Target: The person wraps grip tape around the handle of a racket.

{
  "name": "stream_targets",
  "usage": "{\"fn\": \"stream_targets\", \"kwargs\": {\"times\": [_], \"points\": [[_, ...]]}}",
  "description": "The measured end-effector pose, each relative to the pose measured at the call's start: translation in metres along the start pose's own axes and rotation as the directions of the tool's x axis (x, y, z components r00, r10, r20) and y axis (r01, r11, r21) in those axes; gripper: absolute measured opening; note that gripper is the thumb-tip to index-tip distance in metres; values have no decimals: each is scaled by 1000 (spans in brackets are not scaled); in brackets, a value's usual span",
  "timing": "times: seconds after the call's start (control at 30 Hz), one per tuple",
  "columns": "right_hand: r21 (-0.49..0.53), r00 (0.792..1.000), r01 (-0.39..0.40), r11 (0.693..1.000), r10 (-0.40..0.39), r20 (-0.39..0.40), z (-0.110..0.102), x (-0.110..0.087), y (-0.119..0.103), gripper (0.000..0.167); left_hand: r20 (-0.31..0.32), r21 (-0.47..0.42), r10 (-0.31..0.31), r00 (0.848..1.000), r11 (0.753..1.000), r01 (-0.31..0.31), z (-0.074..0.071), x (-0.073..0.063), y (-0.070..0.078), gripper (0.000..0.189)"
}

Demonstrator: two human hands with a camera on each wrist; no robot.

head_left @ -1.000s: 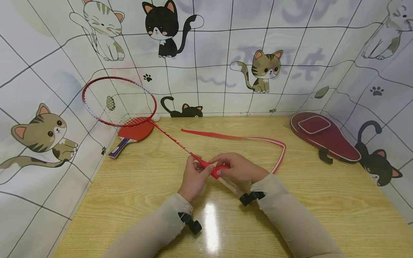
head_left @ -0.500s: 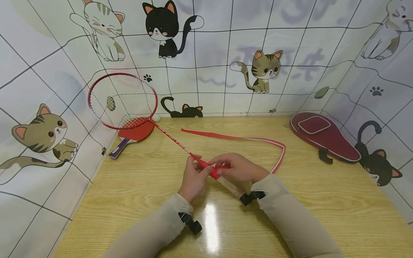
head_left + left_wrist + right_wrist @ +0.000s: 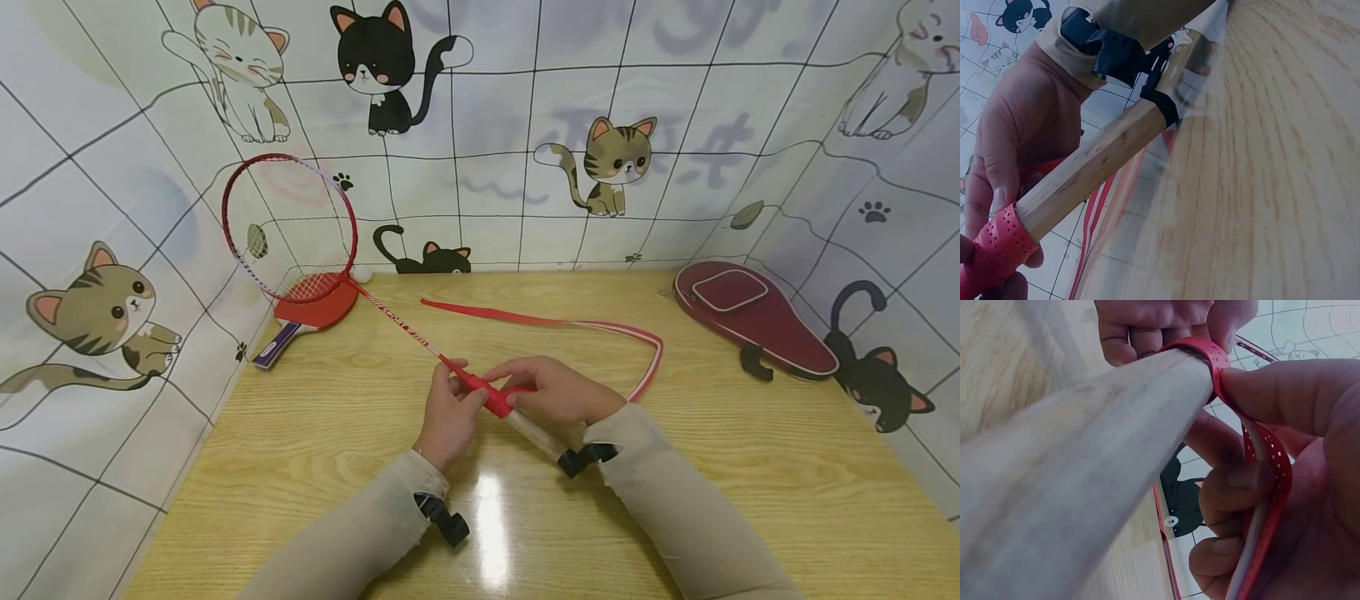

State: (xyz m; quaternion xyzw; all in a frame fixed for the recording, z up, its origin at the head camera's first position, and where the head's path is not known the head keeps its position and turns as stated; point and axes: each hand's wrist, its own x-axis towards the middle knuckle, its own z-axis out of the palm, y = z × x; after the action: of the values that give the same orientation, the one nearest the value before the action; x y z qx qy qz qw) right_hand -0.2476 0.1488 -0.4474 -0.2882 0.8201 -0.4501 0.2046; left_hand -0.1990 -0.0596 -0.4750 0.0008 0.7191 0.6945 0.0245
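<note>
Currently I see the left hand (image 3: pixel 452 417) gripping the racket handle (image 3: pixel 529 430), the right hand (image 3: pixel 561 390) pinching red tape (image 3: pixel 1277 472).

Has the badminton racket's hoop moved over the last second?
Yes. In the head view, against the printed leaf behind it, the hoop now has its left side further right and its top edge higher.

In the head view, the right hand (image 3: pixel 558 387) and sleeve (image 3: pixel 675 500) hide some of the red tape (image 3: pixel 525 317) right of centre; a white speck (image 3: pixel 362 273) beside the paddle (image 3: pixel 327 313) at left is too small to tell. In the right wrist view, the blurred wooden handle (image 3: pixel 1091 456) is cut off lower left, the left hand (image 3: pixel 1163 322) at the top.
</note>
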Motion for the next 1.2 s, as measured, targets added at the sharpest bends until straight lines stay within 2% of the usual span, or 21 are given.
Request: {"fn": "stream_targets", "kwargs": {"times": [0.3, 0.57, 0.87, 1.2], "points": [[-32, 999, 44, 999, -44, -14, 2, 1, -2, 48, -5, 28, -2, 1000, 1000, 2, -1, 1, -2, 56], [-59, 998, 40, 997, -42, -36, 3, -1, -4, 44, 7, 73, 0, 1000, 997, 0, -1, 1, -2, 71], [-86, 998, 44, 995, -47, -34, 2, 0, 0, 46, 16, 62, -4, 1000, 998, 3, 0, -1, 3, 66], [-50, 999, 21, 999, -23, -45, 1, 3, 5, 51, 0, 42, -3, 1000, 999, 2, 0, -1, 3, 64]]}}
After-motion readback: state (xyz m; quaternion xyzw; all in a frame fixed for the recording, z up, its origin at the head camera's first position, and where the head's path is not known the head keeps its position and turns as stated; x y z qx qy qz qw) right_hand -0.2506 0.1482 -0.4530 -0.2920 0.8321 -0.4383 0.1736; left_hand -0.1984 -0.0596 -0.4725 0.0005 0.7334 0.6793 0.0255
